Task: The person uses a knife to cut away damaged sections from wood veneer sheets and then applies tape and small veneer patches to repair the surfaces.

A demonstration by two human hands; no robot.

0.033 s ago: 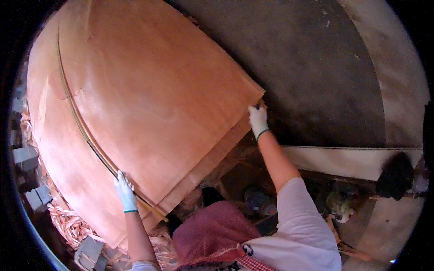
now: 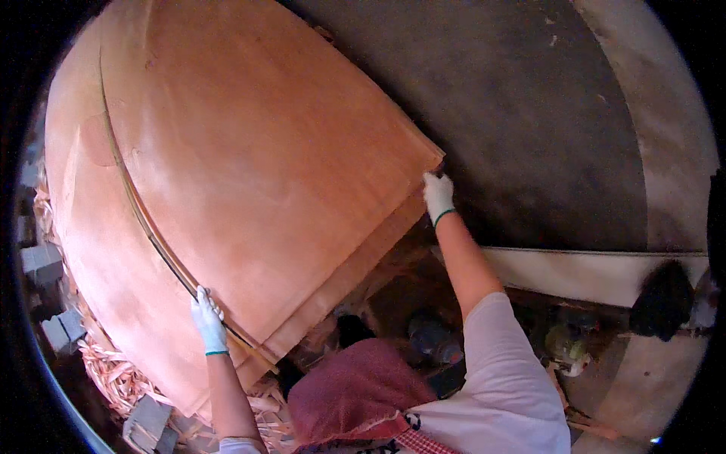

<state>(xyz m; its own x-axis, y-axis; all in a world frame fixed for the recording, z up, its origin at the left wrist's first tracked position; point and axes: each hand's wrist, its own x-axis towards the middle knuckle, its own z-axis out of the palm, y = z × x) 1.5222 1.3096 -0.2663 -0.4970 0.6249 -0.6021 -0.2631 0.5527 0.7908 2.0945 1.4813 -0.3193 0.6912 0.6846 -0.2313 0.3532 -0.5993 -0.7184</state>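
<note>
With the clock taken round the middle of the view, I see the person's left hand (image 2: 210,323) at eight o'clock, in a white glove with a green cuff, its fingers closed over a long, thin, slightly bowed dark-and-tan rod (image 2: 136,203). The rod lies across a broad stack of thin reddish-tan wood sheets (image 2: 249,151), running from ten o'clock down to its pale tip at seven, just past the front edge. The right hand (image 2: 439,198), gloved to match, is at two o'clock, by the near corner of the stack; its fingers are curled in tight at the edge, though I cannot tell whether they pinch a sheet or something small and dark beside them. Beyond that corner, from one to three o'clock, spreads a wide dark grey-brown panel (image 2: 522,129), with a long cream-coloured strip (image 2: 560,274) along its lower edge between three and four. A blurred black bundle (image 2: 663,299) hangs over the strip's far end. Square grey blocks (image 2: 43,265) sit from nine round to seven, and a heap of curly pinkish wood strips (image 2: 113,371) lies at eight. At six is a maroon cloth apron (image 2: 352,390)
</note>
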